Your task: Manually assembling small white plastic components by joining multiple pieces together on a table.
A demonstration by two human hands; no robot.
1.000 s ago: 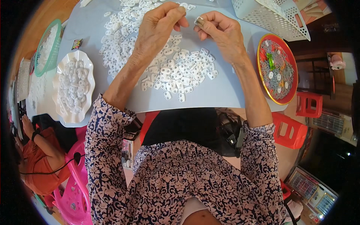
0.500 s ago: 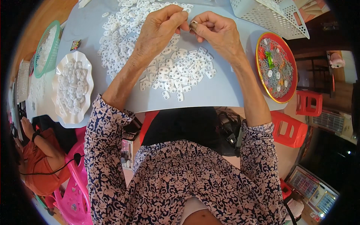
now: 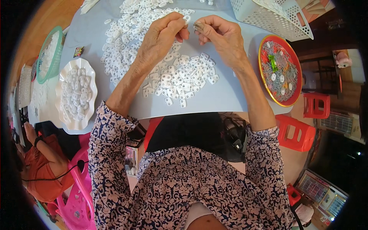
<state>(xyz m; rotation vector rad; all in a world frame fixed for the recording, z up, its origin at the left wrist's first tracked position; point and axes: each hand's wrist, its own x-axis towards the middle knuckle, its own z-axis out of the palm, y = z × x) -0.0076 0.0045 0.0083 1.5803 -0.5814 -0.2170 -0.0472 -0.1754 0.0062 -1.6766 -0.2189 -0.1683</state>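
Note:
Above the table my left hand [image 3: 165, 33] is closed, pinching a small white plastic piece [image 3: 186, 19] with a hole between thumb and forefinger. Just to its right is my right hand [image 3: 223, 36], its thumb pressed to the curled fingers. The thumb tip looks dark; whatever those fingers hold is hidden or too small to name. A loose pile of white plastic pieces [image 3: 178, 76] with holes lies below the hands. Beyond my left forearm spreads a bigger heap of white oval pieces [image 3: 120, 46].
To the left stand a wavy white dish [image 3: 93, 90] of white pieces and a green basket [image 3: 60, 46]. A red tray [image 3: 297, 76] holds small grey parts at the right. Behind it sits a perforated grey basket [image 3: 264, 23]. Another person's arm [image 3: 50, 153] shows at far left.
My hands have drawn slightly apart. The white piece in my left fingertips now shows more plainly. The whole view has shifted a little.

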